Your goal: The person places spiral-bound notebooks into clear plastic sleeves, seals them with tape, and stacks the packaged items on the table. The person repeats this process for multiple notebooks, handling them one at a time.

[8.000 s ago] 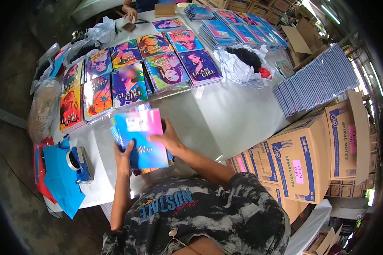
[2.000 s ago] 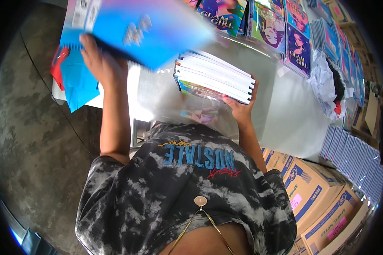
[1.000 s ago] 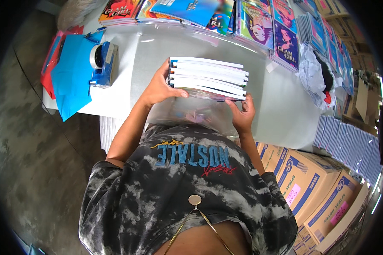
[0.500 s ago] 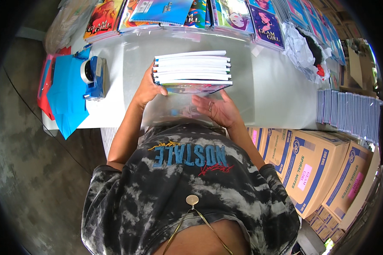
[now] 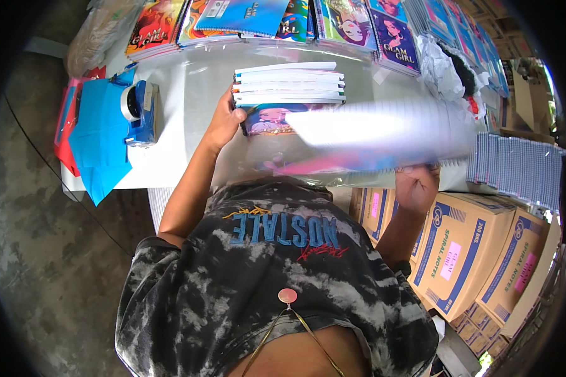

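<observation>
A stack of spiral notebooks (image 5: 289, 88) stands tilted before me, white page edges toward me, with a printed cover visible at its near side. My left hand (image 5: 225, 120) grips the stack's left side, thumb in front. Out to the right, my right hand (image 5: 417, 186) is closed on the lower right part of one spiral notebook (image 5: 383, 135). That notebook is smeared by motion, its white page and pink-blue cover showing to the right of the stack and partly in front of it. Some of the right hand's fingers are hidden behind the notebook.
Piles of colourful notebooks (image 5: 396, 38) line the table's far edge. A blue tape dispenser (image 5: 146, 113) and blue sheets (image 5: 100, 135) lie left. Crumpled plastic (image 5: 437, 69) and a long notebook row (image 5: 516, 164) sit right. Cardboard boxes (image 5: 462, 248) stand below the right side.
My right hand has gone from open beneath the stack to the far right, now holding one notebook away from it. My left hand and the stack have shifted slightly upward in view.
</observation>
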The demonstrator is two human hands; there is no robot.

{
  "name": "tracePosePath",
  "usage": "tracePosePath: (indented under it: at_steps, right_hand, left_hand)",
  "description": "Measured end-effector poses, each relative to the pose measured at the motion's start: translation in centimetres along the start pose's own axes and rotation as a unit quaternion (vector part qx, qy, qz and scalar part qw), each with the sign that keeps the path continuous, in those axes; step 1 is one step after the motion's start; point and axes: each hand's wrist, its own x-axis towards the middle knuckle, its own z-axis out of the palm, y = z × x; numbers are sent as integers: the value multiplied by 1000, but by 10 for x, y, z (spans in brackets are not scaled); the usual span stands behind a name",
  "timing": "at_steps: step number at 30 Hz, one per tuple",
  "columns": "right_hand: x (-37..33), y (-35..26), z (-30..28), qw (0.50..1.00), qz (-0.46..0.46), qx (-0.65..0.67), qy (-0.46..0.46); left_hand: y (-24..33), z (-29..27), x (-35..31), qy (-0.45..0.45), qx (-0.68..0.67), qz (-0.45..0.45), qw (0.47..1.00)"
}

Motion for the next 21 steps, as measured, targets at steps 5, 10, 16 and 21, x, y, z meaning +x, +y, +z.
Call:
tracePosePath:
  at_steps: [5,10,16,21]
  right_hand:
    - [4,55,20,958,-19,-234,162]
    - [12,135,8,900,-90,-282,320]
    - [26,142,-3,879,-229,-384,164]
    - [50,114,-13,987,3,-162,3]
  left_hand:
    - [-1,3,0,24,13,5,1000]
    - [-1,7,0,-31,-18,3,999]
    - [18,26,-18,23,70,-16,997]
    - [12,19,-27,-18,72,4,997]
